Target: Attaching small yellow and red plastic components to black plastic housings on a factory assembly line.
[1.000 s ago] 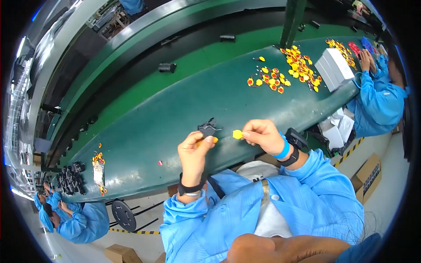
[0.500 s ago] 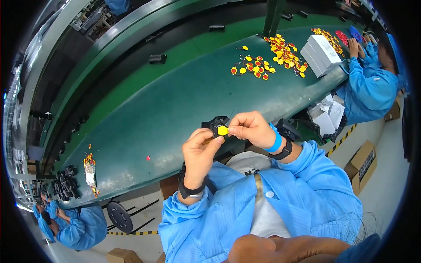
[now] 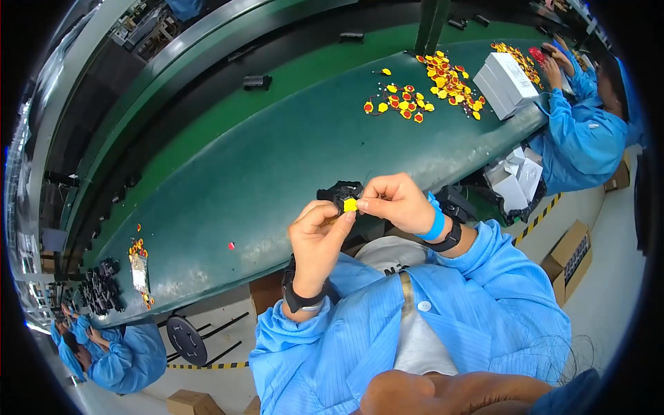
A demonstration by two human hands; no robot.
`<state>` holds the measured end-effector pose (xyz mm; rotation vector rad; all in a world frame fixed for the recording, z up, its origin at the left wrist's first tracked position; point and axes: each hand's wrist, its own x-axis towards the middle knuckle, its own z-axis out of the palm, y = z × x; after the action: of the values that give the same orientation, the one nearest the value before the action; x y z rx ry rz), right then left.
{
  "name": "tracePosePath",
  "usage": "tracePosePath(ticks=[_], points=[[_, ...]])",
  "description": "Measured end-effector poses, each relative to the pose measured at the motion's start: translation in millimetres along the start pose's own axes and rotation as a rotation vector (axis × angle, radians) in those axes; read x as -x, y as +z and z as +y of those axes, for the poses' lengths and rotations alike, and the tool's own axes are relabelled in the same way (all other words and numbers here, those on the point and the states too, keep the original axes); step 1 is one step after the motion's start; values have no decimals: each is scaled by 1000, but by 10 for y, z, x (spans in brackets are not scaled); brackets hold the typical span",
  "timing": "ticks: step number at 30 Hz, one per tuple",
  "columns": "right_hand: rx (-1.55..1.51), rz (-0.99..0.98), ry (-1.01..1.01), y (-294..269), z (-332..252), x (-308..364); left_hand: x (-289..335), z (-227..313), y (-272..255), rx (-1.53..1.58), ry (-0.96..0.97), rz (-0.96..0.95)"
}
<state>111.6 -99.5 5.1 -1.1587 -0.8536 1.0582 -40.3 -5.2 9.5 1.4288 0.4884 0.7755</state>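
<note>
The fingers of your left hand (image 3: 315, 235) are closed around the near edge of a black part (image 3: 337, 193), its far end sticking out past them over the green surface (image 3: 270, 173). The fingers of your right hand (image 3: 401, 205) are pinched, thumb against forefinger, on the edge of a small yellow piece (image 3: 350, 205). That piece sits right at the black part, between your two hands and just by your left thumb tip — whether it is seated in the part, you cannot tell from here. Beyond your right hand, loose yellow-and-red pieces (image 3: 448, 81) lie scattered beside a white box (image 3: 506, 86). Off to your left, more small pieces lie around a flat packet (image 3: 139, 274), near a heap of black parts (image 3: 102, 286) — and a small red bit (image 3: 231, 245) lies alone, nearer to you.
</note>
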Motion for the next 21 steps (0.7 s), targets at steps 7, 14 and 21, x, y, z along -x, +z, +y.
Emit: tracePosePath(ticks=[7,14,21], points=[[193,93,-34,-2,-55,-6,-23,20,-22,-69,29,-20],[369,-25,-310,-79,-152,-114,-49,97,6,-213,75,-83],[537,-199,-306,-211,-165,-194,-62,115,-35,-399,121,-169]])
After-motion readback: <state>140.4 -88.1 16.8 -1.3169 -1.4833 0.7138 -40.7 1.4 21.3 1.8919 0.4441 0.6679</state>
